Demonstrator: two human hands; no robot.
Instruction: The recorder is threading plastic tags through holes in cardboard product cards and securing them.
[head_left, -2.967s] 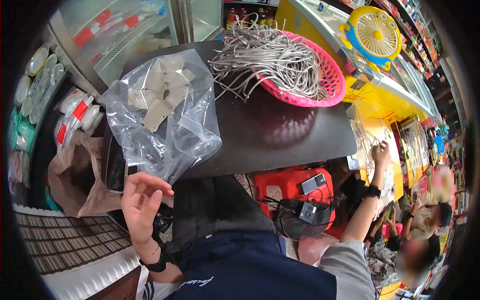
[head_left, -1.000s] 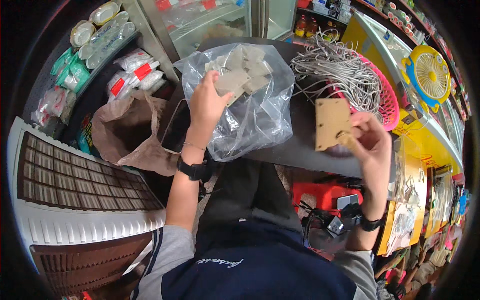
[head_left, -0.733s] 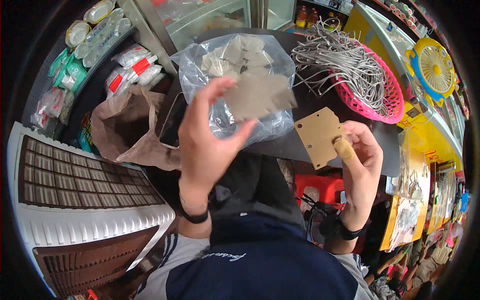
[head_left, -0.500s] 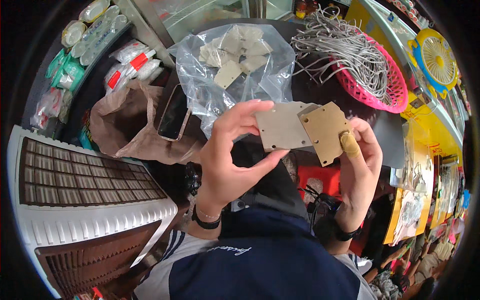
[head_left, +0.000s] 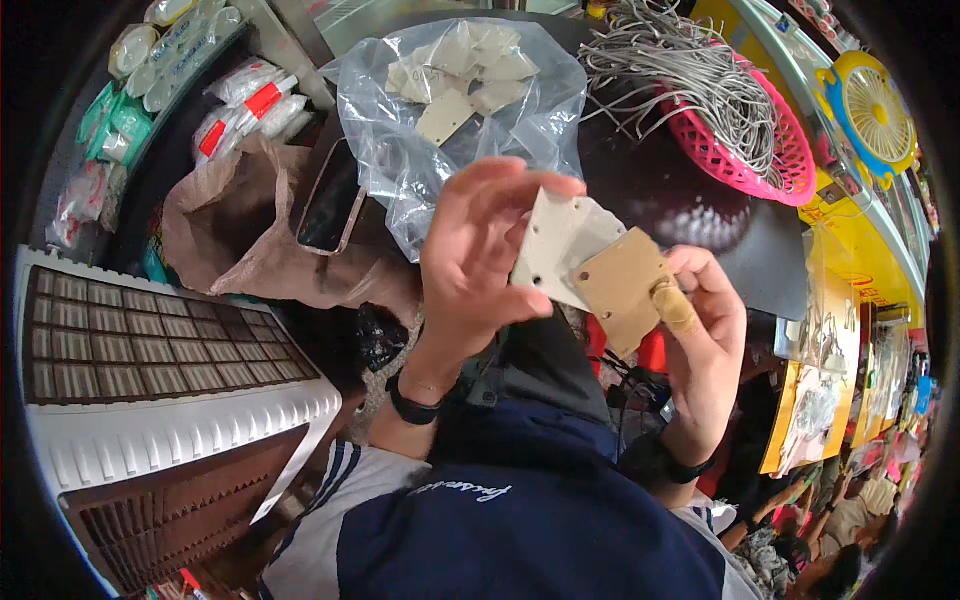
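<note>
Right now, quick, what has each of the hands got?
Left hand: closed, holding a pale grey plate by its edges.
Right hand: closed, pinching a tan plate between thumb and fingers.

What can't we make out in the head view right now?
Head view:
- Pale grey plate: part of it, behind the tan plate.
- Right hand: some fingertips, behind the tan plate.
- Plates in the clear bag: exact count, they overlap.
- Pink basket: most of its inside, under silver cables.
</note>
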